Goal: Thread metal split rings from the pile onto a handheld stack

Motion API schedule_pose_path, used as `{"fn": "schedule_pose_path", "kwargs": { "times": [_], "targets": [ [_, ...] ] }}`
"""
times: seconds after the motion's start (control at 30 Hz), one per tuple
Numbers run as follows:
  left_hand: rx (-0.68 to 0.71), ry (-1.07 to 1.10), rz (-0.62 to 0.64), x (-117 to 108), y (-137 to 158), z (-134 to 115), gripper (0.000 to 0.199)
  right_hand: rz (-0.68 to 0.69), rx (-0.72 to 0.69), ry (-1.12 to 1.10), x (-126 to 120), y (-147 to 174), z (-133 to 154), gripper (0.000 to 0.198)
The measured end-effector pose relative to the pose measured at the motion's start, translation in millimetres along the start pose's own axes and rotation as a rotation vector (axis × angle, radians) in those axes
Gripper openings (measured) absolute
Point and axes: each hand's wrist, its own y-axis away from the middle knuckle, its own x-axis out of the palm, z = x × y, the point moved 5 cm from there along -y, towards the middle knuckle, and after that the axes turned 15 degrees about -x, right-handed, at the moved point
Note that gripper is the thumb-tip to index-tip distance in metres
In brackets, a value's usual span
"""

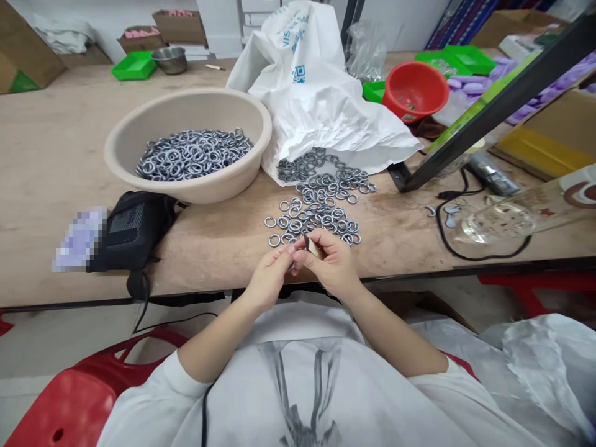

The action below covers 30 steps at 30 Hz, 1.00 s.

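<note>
Close together at the table's front edge, both hands are closed. My left hand (270, 273) pinches a grey ring (292, 266), mostly hidden by the fingers. In my right hand (336, 266) is a small tool (313, 249) with a cream body and a dark tip; its kind cannot be made out. The tool's tip is beside the left fingertips. Just beyond the hands lies a loose pile of grey rings (321, 208). It spreads from the mouth of a white sack (335, 118). To the left, a beige basin (186, 99) holds many more such rings (195, 155).
A black pouch (135, 230) lies at the left front. On the right, a dark metal post (488, 105) slants over the table near a plastic bottle (507, 214) and black cable (465, 256). Behind stand a red bowl (414, 87) and a green tray (133, 66).
</note>
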Motion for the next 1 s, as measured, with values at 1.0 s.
{"fn": "schedule_pose_path", "kwargs": {
  "times": [1.0],
  "targets": [
    [0.091,0.178,-0.188,-48.4,29.3,-18.5,0.026,0.503,-0.11,1.114,24.5,-31.6,-11.9,0.034]
  ]
}}
